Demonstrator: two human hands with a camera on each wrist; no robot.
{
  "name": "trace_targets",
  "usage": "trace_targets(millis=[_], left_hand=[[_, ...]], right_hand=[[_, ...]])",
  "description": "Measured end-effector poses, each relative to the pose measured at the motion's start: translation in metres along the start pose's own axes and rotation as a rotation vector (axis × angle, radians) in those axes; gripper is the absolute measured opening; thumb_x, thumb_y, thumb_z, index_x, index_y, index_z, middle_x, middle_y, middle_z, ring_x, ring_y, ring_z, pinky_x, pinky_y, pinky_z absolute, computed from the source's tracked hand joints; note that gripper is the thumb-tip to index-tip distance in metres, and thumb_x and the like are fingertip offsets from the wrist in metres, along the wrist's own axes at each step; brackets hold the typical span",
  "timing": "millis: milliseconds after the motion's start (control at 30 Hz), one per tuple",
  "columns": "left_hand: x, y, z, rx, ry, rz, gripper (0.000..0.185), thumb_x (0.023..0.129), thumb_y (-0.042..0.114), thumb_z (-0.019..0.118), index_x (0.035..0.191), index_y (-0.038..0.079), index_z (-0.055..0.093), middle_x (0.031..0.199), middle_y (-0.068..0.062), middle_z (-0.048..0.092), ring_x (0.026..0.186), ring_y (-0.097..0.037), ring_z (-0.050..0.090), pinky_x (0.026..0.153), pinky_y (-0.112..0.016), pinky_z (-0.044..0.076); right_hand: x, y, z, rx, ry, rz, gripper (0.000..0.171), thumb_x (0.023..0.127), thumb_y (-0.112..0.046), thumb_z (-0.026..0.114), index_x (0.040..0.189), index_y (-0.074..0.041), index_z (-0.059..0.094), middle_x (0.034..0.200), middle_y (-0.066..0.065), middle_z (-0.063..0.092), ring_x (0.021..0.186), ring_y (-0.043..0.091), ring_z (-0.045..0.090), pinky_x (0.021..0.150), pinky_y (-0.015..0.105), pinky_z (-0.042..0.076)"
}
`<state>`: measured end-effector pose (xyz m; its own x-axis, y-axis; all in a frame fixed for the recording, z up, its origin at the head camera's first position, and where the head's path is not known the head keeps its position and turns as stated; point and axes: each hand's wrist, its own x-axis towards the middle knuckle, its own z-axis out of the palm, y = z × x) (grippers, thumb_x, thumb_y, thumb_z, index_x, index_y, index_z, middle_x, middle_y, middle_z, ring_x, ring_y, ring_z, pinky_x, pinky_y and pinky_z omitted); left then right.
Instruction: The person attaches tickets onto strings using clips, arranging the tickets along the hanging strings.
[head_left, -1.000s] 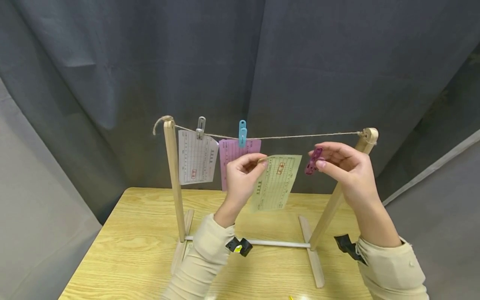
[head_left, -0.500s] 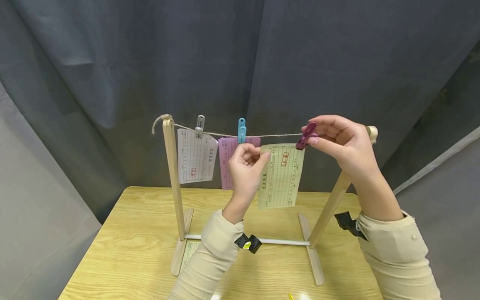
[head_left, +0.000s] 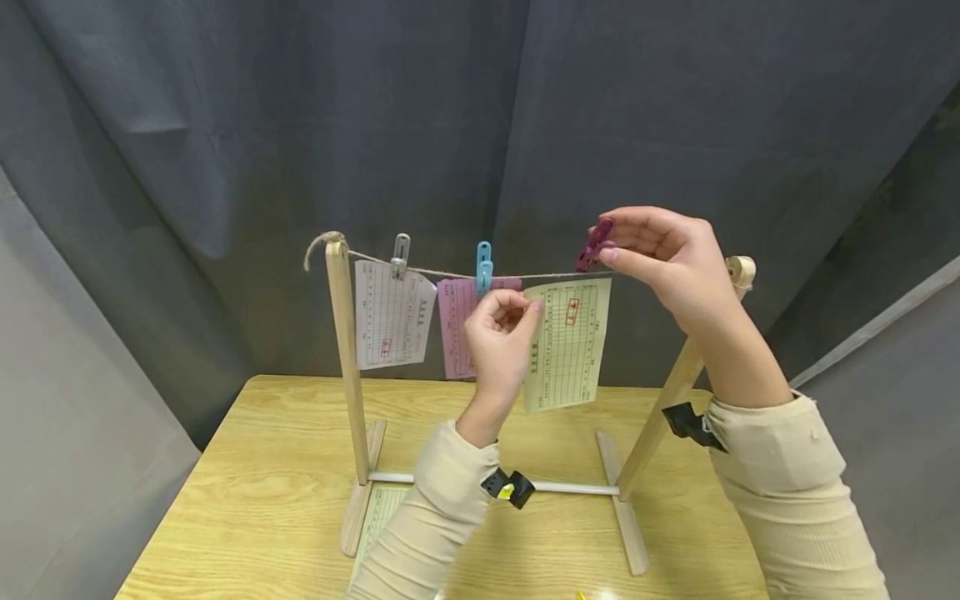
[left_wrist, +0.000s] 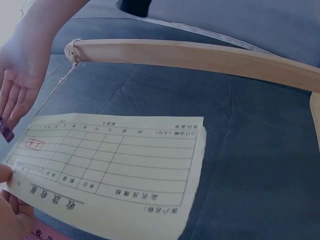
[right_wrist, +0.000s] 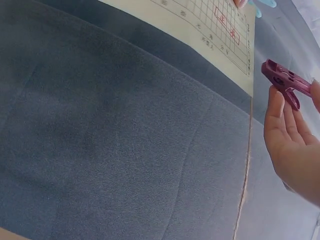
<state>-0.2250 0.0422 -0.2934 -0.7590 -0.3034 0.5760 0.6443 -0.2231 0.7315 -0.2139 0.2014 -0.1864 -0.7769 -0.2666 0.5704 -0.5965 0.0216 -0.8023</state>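
My left hand pinches the upper left edge of a pale green receipt sheet, whose top edge lies at the twine. Between thumb and fingers of my right hand is a purple clothespin, just above the twine over the sheet's right part. In the right wrist view the clothespin stands apart from the sheet. Left of my left hand, a pink sheet hangs under a blue clothespin, and a white sheet under a grey one.
The twine runs between two wooden posts, a left post and a right post, joined low by a white rod. Another green sheet lies on the wooden table, partly under my left sleeve. A dark curtain hangs behind.
Both hands have risen toward the twine. The green sheet has come up to it, and the purple clothespin has moved up and left, now above the twine.
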Motion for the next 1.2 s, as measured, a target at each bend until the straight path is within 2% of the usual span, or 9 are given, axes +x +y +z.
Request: trace_targets(millis=[200, 367, 533, 667, 867, 1000, 1200], left_hand=[[-0.003, 0.0, 0.0, -0.012, -0.013, 0.028, 0.017, 0.076, -0.011, 0.063, 0.084, -0.011, 0.048, 0.079, -0.024, 0.06, 0.067, -0.007, 0.053, 0.062, -0.021, 0.047], [-0.001, 0.001, 0.004, 0.019, 0.0, 0.04, 0.017, 0.076, -0.011, 0.063, 0.085, -0.009, 0.048, 0.08, -0.022, 0.062, 0.068, -0.007, 0.054, 0.062, -0.022, 0.048], [-0.001, 0.0, 0.006, 0.047, 0.002, 0.054, 0.016, 0.077, -0.009, 0.063, 0.085, -0.009, 0.049, 0.081, -0.022, 0.062, 0.068, -0.01, 0.055, 0.063, -0.024, 0.049], [-0.001, -0.003, 0.007, 0.055, -0.003, 0.056, 0.015, 0.078, -0.008, 0.063, 0.085, -0.008, 0.049, 0.081, -0.022, 0.062, 0.068, -0.012, 0.055, 0.063, -0.025, 0.049], [-0.001, -0.004, 0.006, 0.043, -0.009, 0.053, 0.015, 0.078, -0.007, 0.062, 0.085, -0.008, 0.049, 0.08, -0.022, 0.063, 0.068, -0.012, 0.056, 0.064, -0.025, 0.049], [-0.001, -0.005, 0.005, 0.042, -0.004, 0.054, 0.015, 0.078, -0.008, 0.062, 0.084, -0.008, 0.049, 0.079, -0.022, 0.062, 0.068, -0.012, 0.055, 0.063, -0.025, 0.048], [0.0, -0.005, 0.003, 0.027, 0.008, 0.069, 0.015, 0.077, -0.008, 0.062, 0.084, -0.008, 0.049, 0.079, -0.022, 0.062, 0.068, -0.01, 0.055, 0.063, -0.025, 0.048]], right_hand=[[0.001, 0.001, 0.003, -0.124, 0.015, 0.013, 0.021, 0.081, 0.003, 0.064, 0.103, 0.004, 0.063, 0.09, 0.003, 0.068, 0.08, 0.011, 0.064, 0.075, 0.018, 0.049], [0.006, 0.003, 0.001, -0.166, 0.035, 0.023, 0.014, 0.08, 0.002, 0.065, 0.094, 0.002, 0.067, 0.083, 0.0, 0.068, 0.075, 0.01, 0.063, 0.073, 0.018, 0.049], [0.012, 0.004, 0.002, -0.078, 0.089, 0.018, 0.008, 0.077, 0.007, 0.066, 0.083, 0.003, 0.069, 0.076, 0.001, 0.069, 0.074, 0.012, 0.062, 0.071, 0.019, 0.048], [0.019, 0.006, 0.002, -0.056, 0.086, 0.033, 0.01, 0.076, 0.009, 0.066, 0.077, 0.001, 0.071, 0.074, 0.001, 0.069, 0.073, 0.013, 0.061, 0.07, 0.021, 0.047], [0.021, 0.006, 0.005, -0.239, 0.058, 0.125, 0.005, 0.078, 0.001, 0.069, 0.081, -0.001, 0.071, 0.075, 0.001, 0.069, 0.075, 0.013, 0.061, 0.069, 0.021, 0.046], [0.018, 0.006, 0.009, -0.35, 0.03, 0.172, 0.01, 0.079, -0.003, 0.069, 0.087, 0.003, 0.07, 0.075, 0.0, 0.069, 0.074, 0.012, 0.062, 0.067, 0.021, 0.047], [0.016, 0.007, 0.012, -0.4, -0.006, 0.191, 0.015, 0.08, -0.002, 0.067, 0.092, 0.007, 0.067, 0.076, -0.001, 0.069, 0.072, 0.01, 0.064, 0.066, 0.021, 0.048]])
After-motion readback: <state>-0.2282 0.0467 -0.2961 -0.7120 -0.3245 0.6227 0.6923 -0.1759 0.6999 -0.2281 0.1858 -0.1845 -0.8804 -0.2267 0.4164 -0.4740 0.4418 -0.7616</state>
